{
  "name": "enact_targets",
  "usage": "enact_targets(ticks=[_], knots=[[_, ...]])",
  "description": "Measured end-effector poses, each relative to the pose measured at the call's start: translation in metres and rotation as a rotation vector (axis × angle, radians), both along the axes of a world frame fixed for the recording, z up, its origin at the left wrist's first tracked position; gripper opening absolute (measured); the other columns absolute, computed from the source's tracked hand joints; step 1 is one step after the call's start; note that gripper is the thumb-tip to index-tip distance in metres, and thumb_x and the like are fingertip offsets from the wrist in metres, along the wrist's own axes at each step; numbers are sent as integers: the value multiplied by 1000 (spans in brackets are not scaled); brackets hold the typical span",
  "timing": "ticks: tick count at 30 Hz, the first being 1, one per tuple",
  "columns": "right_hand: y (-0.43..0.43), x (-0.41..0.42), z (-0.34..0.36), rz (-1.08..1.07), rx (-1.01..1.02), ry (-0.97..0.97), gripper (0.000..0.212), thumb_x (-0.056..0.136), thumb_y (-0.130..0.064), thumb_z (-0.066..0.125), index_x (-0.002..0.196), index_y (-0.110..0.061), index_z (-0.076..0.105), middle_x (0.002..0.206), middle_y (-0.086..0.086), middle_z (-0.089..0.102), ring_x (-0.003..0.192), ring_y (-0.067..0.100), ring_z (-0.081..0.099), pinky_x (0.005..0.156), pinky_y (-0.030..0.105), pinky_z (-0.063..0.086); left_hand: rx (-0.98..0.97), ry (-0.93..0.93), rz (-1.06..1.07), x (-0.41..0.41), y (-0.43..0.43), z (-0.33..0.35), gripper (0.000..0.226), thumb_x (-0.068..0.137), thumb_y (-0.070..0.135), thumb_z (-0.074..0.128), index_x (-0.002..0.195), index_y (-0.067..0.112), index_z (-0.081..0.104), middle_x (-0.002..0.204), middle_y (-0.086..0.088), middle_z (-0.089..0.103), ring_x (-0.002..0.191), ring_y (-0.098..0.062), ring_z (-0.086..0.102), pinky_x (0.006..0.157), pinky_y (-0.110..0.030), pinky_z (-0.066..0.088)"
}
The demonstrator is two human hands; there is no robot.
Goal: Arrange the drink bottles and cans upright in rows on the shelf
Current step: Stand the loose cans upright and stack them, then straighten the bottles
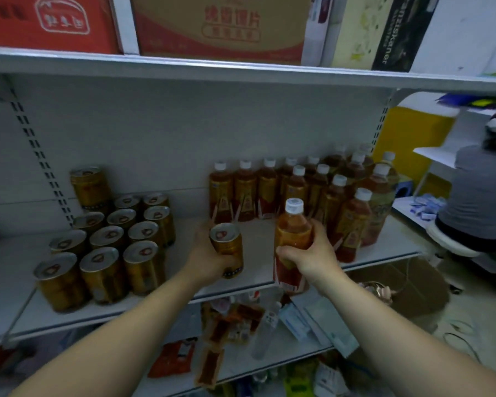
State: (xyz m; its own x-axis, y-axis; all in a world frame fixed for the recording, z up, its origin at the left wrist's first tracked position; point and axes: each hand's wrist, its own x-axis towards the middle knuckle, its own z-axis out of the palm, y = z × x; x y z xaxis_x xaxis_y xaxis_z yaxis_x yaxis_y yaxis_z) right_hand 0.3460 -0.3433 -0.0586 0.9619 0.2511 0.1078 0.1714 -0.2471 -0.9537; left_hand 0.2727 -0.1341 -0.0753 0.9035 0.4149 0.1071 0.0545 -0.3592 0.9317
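My left hand (205, 255) grips a gold can (226, 247), held upright above the front middle of the white shelf (258, 270). My right hand (309, 253) grips an amber tea bottle (291, 227) with a white cap, upright and just right of the can. Several gold cans (106, 242) stand in rows on the shelf's left part, one stacked at the back. Several tea bottles (312, 193) stand in rows on the right part, along the back wall and the right end.
Cardboard boxes (221, 24) sit on the shelf above. The lower shelf (241, 365) holds snack packets and a clear bottle lying down. A person in a grey top (481, 202) sits on a stool at the right. A brown box (398, 285) stands on the floor.
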Motion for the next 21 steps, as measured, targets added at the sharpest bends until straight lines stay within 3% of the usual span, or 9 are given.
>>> enact_targets(ticks=[3, 5, 8, 13, 17, 21], knots=[[4, 17, -10, 55, -24, 15, 70, 70, -22, 83, 125, -35, 41, 105, -17, 53, 91, 5, 52, 70, 17, 39, 28, 48, 26, 0, 2, -17, 69, 59, 3, 81, 110, 19, 37, 103, -5, 53, 91, -15, 59, 68, -27, 48], [10, 30, -13, 67, -52, 23, 69, 71, -24, 83, 127, -32, 43, 109, -14, 54, 98, 8, 51, 72, 15, 38, 63, 65, 35, 2, 6, -26, 68, 59, 4, 83, 108, 20, 38, 102, -2, 54, 91, -14, 58, 68, -26, 46], [22, 50, -18, 78, -101, -1, 82, 73, -26, 82, 141, -26, 36, 130, -2, 50, 116, 16, 50, 88, 24, 34, 48, 59, 55, 9, 10, -31, 67, 63, 3, 82, 108, 21, 37, 104, -3, 54, 95, -16, 57, 73, -26, 46], [32, 75, -23, 100, -396, -74, 116, 69, -36, 83, 150, -28, 0, 149, 11, 26, 133, 30, 33, 94, 27, 24, 83, 8, 11, 20, 17, -36, 62, 69, 3, 80, 109, 25, 38, 105, 0, 54, 94, -6, 56, 76, -16, 42], [44, 92, -25, 52, -370, -169, 106, 76, -28, 79, 150, -21, 4, 155, 10, 23, 137, 30, 31, 108, 35, 26, 85, 1, -14, 27, 22, -40, 67, 69, 2, 79, 114, 23, 34, 107, 6, 51, 96, -2, 54, 72, -4, 42], [52, 110, -20, -5, -526, -215, 105, 81, -33, 74, 153, -18, -2, 156, 15, 19, 138, 35, 31, 111, 45, 30, 78, 43, -44, 33, 32, -42, 71, 67, 1, 80, 116, 22, 33, 117, -6, 52, 106, -16, 55, 89, -28, 46]])
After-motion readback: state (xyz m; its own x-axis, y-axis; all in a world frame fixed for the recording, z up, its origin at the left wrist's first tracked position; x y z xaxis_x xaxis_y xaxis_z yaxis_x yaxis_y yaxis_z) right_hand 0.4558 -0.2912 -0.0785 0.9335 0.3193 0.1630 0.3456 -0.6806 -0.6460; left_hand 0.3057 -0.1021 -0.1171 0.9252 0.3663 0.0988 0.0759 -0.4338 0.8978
